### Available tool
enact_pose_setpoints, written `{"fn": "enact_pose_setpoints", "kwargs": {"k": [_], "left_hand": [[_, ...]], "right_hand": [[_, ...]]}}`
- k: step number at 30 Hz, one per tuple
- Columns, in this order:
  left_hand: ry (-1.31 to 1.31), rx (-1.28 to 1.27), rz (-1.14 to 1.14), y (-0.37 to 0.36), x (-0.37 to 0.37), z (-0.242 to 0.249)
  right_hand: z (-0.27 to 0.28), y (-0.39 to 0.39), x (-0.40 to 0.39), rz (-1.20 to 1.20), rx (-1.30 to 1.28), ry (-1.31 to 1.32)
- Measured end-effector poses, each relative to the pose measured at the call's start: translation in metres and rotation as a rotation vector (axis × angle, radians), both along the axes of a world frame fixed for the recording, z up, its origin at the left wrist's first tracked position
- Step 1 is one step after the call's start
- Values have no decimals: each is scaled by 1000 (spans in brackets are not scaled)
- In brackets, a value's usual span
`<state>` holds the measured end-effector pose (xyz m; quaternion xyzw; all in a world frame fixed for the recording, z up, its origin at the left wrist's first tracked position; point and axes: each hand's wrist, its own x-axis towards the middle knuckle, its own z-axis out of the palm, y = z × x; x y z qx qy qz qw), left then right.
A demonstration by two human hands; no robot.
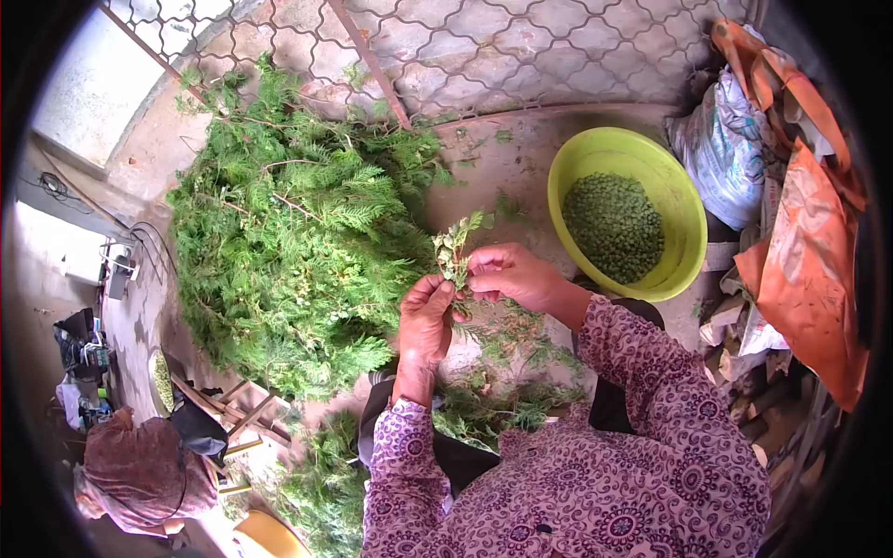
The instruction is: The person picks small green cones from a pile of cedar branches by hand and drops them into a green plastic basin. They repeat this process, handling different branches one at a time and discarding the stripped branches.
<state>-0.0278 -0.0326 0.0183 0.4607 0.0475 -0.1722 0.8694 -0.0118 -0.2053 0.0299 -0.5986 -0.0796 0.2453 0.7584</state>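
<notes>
A small green sprig (456, 249) with pale seed cones sticks up between my two hands. My left hand (424, 321) grips its lower stem. My right hand (507, 275) pinches the sprig near its top with thumb and fingertips. A big heap of green conifer branches (288, 251) lies on the ground just left of my hands. A lime-green plastic basin (684, 232) holding many small green cones (614, 226) sits to the right of my right hand. Stripped twigs (502, 391) lie on my lap below the hands.
Orange and white sacks (791, 186) are piled at the far right. A metal lattice grille (446, 46) stands behind the heap. Another person in a brownish garment (139, 474) crouches at lower left beside a small bowl (163, 379) of cones and wooden sticks (242, 423).
</notes>
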Motion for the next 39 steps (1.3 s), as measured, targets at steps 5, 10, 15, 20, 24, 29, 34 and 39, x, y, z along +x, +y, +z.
{"fn": "enact_pose_setpoints", "kwargs": {"k": [5,10,15,20,24,29,34,39], "left_hand": [[18,-26,7,-4,-1,-4],[-70,142,137,-10,-3,-8],[-159,160,128,-7,-4,-8],[-68,183,271,-9,0,-9],[-76,200,277,-8,0,-15],[-156,299,208,-15,-4,-10],[-168,337,162,-16,-6,-12],[-181,278,131,-13,-7,-11]], "right_hand": [[-3,9,-1,-89,-68,-118],[-8,14,-4,-186,-354,-383],[-21,11,8,-540,-376,-473],[15,1,-3,-209,245,132],[23,8,-6,-75,6,-125],[9,16,-6,-214,-395,-551],[-8,17,-1,-288,-466,-798],[-5,3,2,-145,-58,-142]]}}
